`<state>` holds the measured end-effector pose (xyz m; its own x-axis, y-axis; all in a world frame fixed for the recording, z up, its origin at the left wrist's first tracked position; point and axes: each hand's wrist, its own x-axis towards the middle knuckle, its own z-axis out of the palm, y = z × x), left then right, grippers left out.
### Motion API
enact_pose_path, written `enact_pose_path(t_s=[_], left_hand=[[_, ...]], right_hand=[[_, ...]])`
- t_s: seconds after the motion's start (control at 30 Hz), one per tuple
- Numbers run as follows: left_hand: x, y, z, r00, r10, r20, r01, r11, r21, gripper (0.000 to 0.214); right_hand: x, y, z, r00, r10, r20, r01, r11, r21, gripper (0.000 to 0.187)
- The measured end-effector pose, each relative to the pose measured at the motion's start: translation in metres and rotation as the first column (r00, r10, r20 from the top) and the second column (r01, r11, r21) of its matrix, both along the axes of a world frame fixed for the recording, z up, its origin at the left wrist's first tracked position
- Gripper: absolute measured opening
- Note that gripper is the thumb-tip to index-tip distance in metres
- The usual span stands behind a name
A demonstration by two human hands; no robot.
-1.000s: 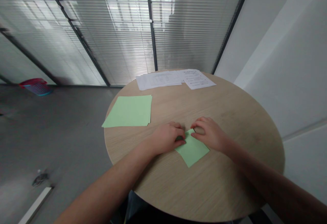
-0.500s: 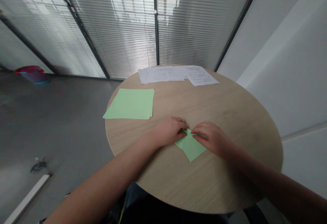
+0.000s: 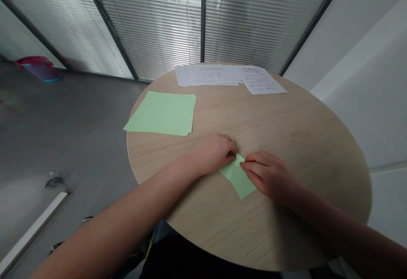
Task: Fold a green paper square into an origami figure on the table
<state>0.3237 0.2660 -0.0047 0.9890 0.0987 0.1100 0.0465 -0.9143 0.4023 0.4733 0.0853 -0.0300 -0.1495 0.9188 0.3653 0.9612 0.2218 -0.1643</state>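
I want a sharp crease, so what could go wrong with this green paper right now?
The left hand and right hand press only the far end of the small paper, so its free near end could swing and skew the crease. The smooth table may let it slide.

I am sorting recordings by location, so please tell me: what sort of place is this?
Probably an office or meeting room: glass partitions with slatted blinds, a round wooden table, printed sheets and a stack of green paper on it. The left hand and right hand rest on a folded green sheet.
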Motion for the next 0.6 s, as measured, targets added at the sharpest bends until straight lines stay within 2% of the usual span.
enact_pose_path(t_s=[0.23, 0.43, 0.6], left_hand=[[-0.002, -0.004, -0.002, 0.999, 0.006, 0.047, -0.005, 1.000, -0.018, 0.017], [-0.004, -0.003, -0.008, 0.993, -0.079, 0.085, 0.079, 0.997, 0.008, 0.023], [-0.012, -0.003, -0.006, 0.986, -0.157, 0.062, 0.153, 0.986, 0.066, 0.017]], right_hand=[[-0.002, 0.003, 0.002, 0.999, 0.023, -0.046, -0.026, 0.998, -0.056, 0.029], [-0.003, 0.002, 0.004, 0.998, 0.065, -0.015, -0.065, 0.997, -0.038, 0.027], [-0.001, -0.001, 0.004, 0.998, 0.056, -0.025, -0.057, 0.997, -0.051, 0.022]])
